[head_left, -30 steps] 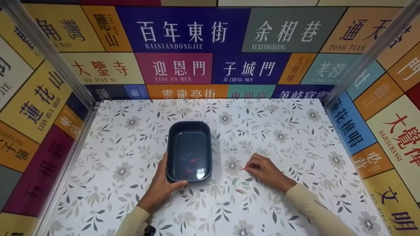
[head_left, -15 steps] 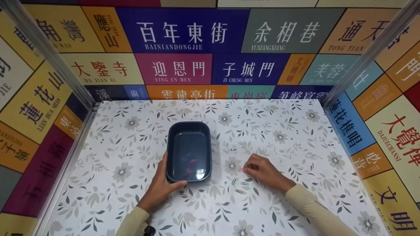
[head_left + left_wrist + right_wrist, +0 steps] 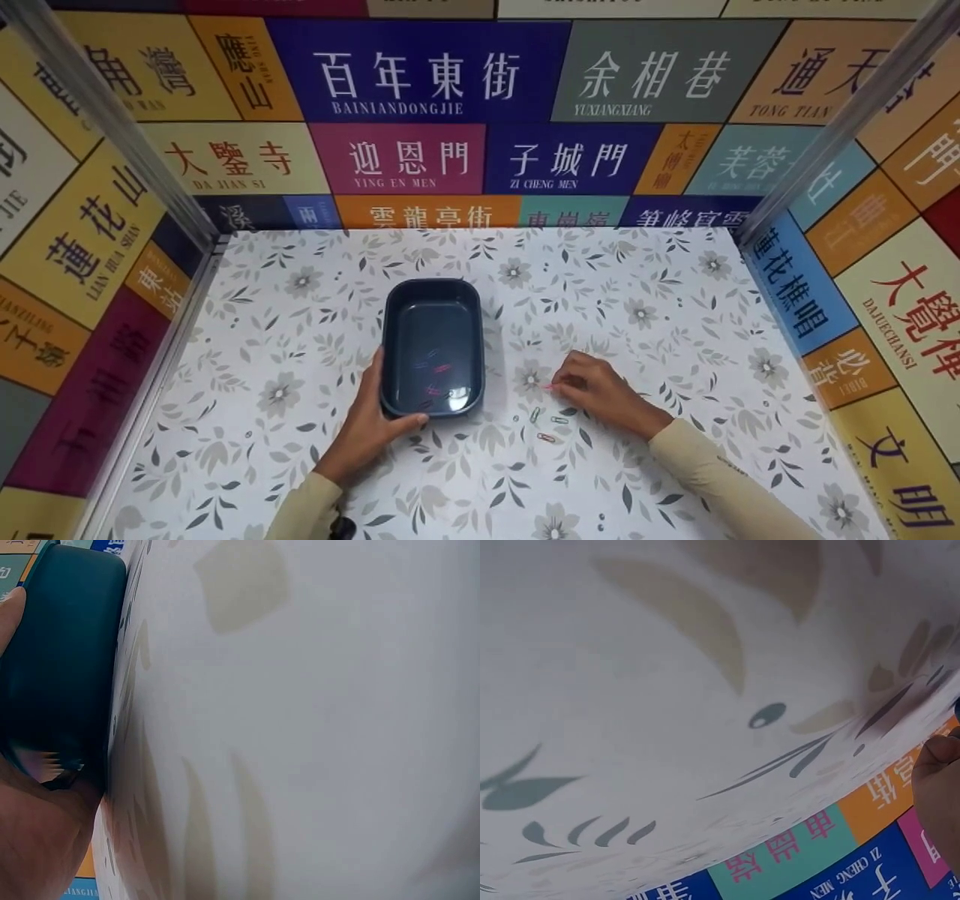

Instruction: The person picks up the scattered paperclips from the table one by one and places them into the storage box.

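My left hand holds a dark blue rectangular box by its near left corner, with the thumb on the near side. In the left wrist view, the box's outer wall lies against the hand. Several pink and blue paper clips lie inside the box. Right of it, my right hand pinches a pink paper clip close to the table. Only the edge of the hand shows in the right wrist view; the clip is hidden there.
Two green paper clips and an orange-red paper clip lie on the flower-patterned table, between the box and the right forearm. Panels with printed characters enclose the table at the back and both sides.
My right hand has shifted slightly left, toward the box, with the pink paper clip in its fingertips. The left hand and the box stay in place.
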`<state>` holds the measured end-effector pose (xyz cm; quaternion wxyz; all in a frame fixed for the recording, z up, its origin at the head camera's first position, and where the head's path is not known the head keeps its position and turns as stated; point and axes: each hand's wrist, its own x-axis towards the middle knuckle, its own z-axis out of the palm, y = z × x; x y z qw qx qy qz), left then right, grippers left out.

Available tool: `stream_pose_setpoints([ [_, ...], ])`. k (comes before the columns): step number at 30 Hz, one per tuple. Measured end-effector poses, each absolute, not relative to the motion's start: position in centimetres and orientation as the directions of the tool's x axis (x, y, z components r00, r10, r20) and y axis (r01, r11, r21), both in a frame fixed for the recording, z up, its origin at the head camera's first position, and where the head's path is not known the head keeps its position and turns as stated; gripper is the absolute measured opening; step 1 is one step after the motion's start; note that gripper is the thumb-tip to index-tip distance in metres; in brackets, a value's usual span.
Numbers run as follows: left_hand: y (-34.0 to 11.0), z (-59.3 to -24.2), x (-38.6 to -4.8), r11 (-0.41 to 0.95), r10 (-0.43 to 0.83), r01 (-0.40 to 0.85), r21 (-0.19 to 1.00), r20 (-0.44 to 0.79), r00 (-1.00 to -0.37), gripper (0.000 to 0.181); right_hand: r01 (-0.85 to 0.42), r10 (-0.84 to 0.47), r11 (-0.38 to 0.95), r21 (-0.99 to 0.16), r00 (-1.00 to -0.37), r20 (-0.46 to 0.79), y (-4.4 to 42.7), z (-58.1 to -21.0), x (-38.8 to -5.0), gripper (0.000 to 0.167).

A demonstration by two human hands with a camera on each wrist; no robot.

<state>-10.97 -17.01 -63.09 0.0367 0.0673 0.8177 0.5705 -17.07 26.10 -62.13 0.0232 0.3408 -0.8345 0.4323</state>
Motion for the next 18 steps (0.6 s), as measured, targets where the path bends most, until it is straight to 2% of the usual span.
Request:
stream_pose_setpoints([
  [5,-16.9,-63.1,-10.9,0.334,0.148,0.075,0.94,0.026,-0.989,0.132,-0.668,-0.569,0.344,-0.66,-0.707,0.419,25.6,-62.1,-17.3,0.01],
  [18,-16.9,-63.1,-10.9,0.349,0.139,0.058,0.935,0.009,-0.99,0.134,-0.714,-0.614,0.303,-0.631,-0.653,0.444,23.9,-61.4,-17.3,0.01],
])
